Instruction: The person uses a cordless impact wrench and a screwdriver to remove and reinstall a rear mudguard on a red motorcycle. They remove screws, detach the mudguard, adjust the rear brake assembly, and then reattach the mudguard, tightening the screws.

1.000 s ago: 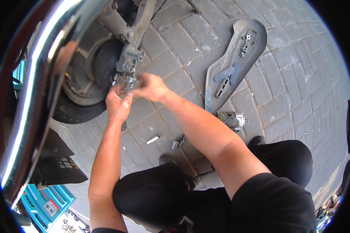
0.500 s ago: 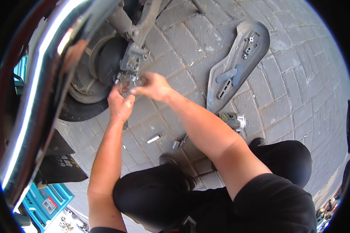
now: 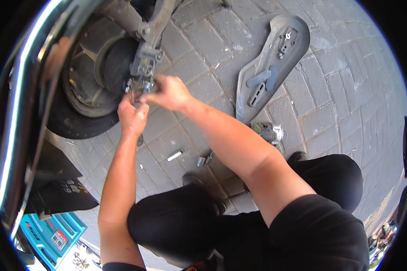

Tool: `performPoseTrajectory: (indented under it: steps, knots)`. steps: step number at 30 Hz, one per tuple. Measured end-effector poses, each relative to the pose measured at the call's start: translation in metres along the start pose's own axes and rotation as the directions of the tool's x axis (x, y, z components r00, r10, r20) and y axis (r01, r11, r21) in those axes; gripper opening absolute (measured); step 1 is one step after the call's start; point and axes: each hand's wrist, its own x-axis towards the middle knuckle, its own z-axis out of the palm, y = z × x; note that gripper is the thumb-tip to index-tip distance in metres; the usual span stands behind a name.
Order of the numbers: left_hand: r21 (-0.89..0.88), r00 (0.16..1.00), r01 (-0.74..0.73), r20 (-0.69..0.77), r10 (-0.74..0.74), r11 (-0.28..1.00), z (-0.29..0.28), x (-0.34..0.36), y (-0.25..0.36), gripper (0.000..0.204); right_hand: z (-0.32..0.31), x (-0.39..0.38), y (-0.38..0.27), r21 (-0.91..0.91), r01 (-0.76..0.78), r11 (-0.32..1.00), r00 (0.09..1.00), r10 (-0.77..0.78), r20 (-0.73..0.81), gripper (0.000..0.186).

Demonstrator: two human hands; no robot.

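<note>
Both my hands are at the metal bracket (image 3: 142,67) beside the hub of a black-tyred wheel (image 3: 83,128). My left hand (image 3: 134,119) is closed below it around a slim metal tool (image 3: 132,96), whose dark lower end shows beneath the palm. From the right, my right hand (image 3: 172,93) curls its fingers against the shiny metal fitting (image 3: 147,86) at the bracket's lower end. Its fingertips are partly blurred, and what they pinch is hidden.
A long grey cover (image 3: 246,106) lies on the paving with loose metal parts inside. Nearer me are a metal part with a silver end (image 3: 271,132), sockets (image 3: 201,160) and a white-and-silver cylinder (image 3: 175,155). A chrome bar (image 3: 20,108) and teal case (image 3: 54,232) stand left.
My view has shifted, so the wheel, bracket and cover sit farther left and slightly higher. Both hands stay at the fitting, with the right fingers slightly turned.
</note>
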Motion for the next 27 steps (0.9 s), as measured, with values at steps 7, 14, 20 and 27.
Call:
performPoseTrajectory:
  steps: [7, 14, 20, 27]
  knots:
    - [-0.052, 1.000, -0.007, 0.017, 0.008, 0.999, 0.000, 0.003, 0.000, 0.044, 0.008, 0.000, 0.008, -0.045, 0.177, 0.983, 0.973, -0.181, -0.143, 0.059]
    - [-0.050, 1.000, -0.011, 0.017, 0.012, 0.999, 0.000, 0.002, 0.004, 0.039, 0.034, -0.002, 0.005, 0.284, 0.090, 0.955, 0.983, -0.040, -0.178, 0.030]
    - [-0.269, 0.998, -0.061, 0.001, 0.064, 0.961, 0.000, -0.004, 0.004, 0.031, 0.075, -0.012, -0.011, 0.989, -0.064, 0.135, 0.991, 0.129, 0.047, 0.011]
    - [-0.364, 0.997, -0.003, -0.071, -0.025, 0.931, 0.001, -0.006, 0.002, 0.024, 0.111, -0.014, -0.033, 0.766, -0.029, -0.643, 0.991, 0.083, 0.106, 0.022]
